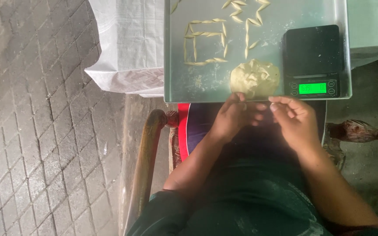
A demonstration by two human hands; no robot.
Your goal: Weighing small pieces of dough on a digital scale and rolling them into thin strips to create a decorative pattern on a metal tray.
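Head view, hands: left hand (232, 117) and right hand (295, 120) meet fingertip to fingertip just near of the tray (176, 65) edge. Fingers curled; whether a bit of dough is pinched between them I cannot tell.
Dough lump (254, 78): rests on the tray's near edge, left of the black scale (313, 59), touching neither hand.
Shaped pieces (206, 41): small pointed ones laid in rows, far side.
Step, judged: rolling a small piece.
Next move calls for: a free spot among the rows.
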